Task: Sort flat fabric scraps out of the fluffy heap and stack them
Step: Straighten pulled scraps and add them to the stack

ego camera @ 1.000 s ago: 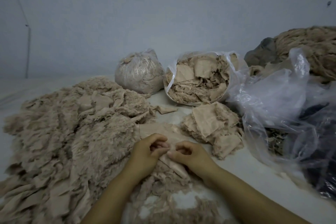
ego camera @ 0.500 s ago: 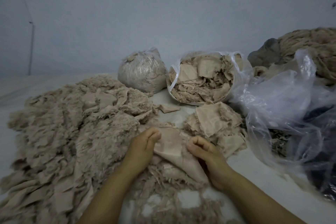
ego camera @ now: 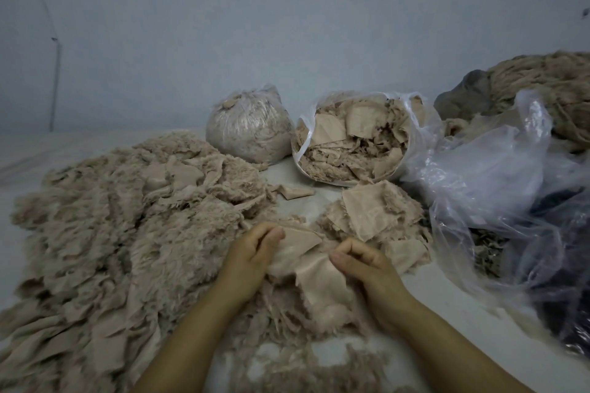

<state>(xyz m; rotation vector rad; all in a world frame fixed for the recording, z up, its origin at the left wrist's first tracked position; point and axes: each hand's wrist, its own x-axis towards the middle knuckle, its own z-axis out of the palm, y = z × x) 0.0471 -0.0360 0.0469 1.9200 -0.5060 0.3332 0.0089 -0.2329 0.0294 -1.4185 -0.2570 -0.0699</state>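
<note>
A big heap of fluffy beige fabric (ego camera: 121,226) covers the left half of the surface. Between my hands lies a flat beige scrap (ego camera: 311,268) with a furry edge. My left hand (ego camera: 252,252) grips its left end, fingers curled over the cloth. My right hand (ego camera: 367,260) pinches its right end, thumb toward the scrap. A stack of flat scraps (ego camera: 376,217) sits just behind my right hand.
An open plastic bag full of beige scraps (ego camera: 354,140) stands behind the stack, a tied bag (ego camera: 249,128) to its left. Crumpled clear plastic bags (ego camera: 498,188) fill the right side, with a fluffy mound (ego camera: 549,86) behind. One loose scrap (ego camera: 295,191) lies mid-surface.
My hands have moved apart and spread the scrap out between them; one second ago they were pinching it close together.
</note>
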